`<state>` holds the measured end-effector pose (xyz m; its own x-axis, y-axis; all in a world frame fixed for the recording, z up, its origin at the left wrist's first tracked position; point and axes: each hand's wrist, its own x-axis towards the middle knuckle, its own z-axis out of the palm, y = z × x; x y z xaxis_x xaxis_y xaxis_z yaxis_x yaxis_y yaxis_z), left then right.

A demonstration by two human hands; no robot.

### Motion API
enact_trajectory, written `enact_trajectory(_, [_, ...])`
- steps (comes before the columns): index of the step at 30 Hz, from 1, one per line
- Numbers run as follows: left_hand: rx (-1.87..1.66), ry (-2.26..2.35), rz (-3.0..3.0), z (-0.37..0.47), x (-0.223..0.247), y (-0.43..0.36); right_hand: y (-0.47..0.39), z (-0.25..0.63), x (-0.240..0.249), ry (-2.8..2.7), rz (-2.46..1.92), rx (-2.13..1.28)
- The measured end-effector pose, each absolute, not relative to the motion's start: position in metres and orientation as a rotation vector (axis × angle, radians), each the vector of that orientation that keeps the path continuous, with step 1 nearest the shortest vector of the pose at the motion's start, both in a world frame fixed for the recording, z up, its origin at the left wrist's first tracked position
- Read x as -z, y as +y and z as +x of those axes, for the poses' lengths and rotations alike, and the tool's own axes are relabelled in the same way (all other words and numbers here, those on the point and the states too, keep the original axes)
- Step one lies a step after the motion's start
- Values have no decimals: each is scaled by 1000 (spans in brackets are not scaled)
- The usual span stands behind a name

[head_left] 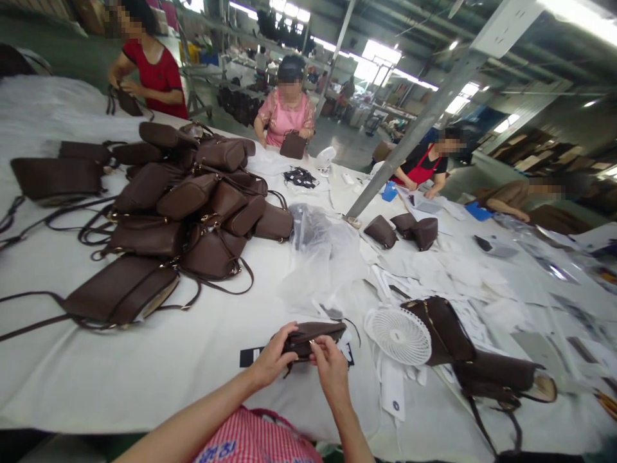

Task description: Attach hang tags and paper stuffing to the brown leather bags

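Note:
A small dark brown handbag [318,330] lies on the white-covered table right in front of me. My left hand [276,357] grips its left end, thumb on the near side and fingers over the top. At the middle of the bag's near side, my right hand [330,365] is closed in a pinch on a small shiny metal piece, whose exact kind is too small to tell. A black and white card [249,357] shows partly from under the bag. A thin dark cord curls out past the bag's right end.
A heap of brown handbags [187,196] with straps covers the table's left side. To my right stand a small white fan [401,335] and more brown bags [446,329]. Clear plastic [328,251] lies ahead, near a metal post [409,135]. Several co-workers sit around the table.

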<state>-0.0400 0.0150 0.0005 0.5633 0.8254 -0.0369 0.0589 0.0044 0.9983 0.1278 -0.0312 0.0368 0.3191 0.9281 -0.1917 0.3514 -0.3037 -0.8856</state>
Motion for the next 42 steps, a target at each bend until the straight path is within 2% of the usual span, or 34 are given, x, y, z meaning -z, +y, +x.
enact_trajectory(3, [-726,822,1453,-39,2,17,-24,133,-41,-1242,-1876,-866])
enact_trajectory(8, [-776,803,1459,-38,6,15,-16,143,-59,-1887,-1815,-535])
enact_trajectory(11, [-779,796,1465,-38,9,13,-16,147,-65,-1914,-1924,-492])
enact_trajectory(14, [-774,779,1529,-35,14,12,-16,140,-64,-1630,-2040,-761])
enact_trajectory(17, [-808,763,1576,-29,18,10,-19,124,-59,-1467,-1941,-1069])
enact_trajectory(20, [-840,780,1538,-26,20,8,-25,112,-56,-1491,-1799,-1145])
enact_trajectory(26, [-708,638,1483,-32,25,10,-26,123,-61,-1381,-1787,-1305])
enact_trajectory(29, [-709,700,1461,-34,28,7,-26,116,-64,-1670,-1816,-1125])
enact_trajectory(34, [-755,785,1350,-33,21,6,-31,87,-61,-2010,-1958,-587])
enact_trajectory(42, [-682,836,1185,-59,-8,34,-12,130,-76,-2282,-1839,-274])
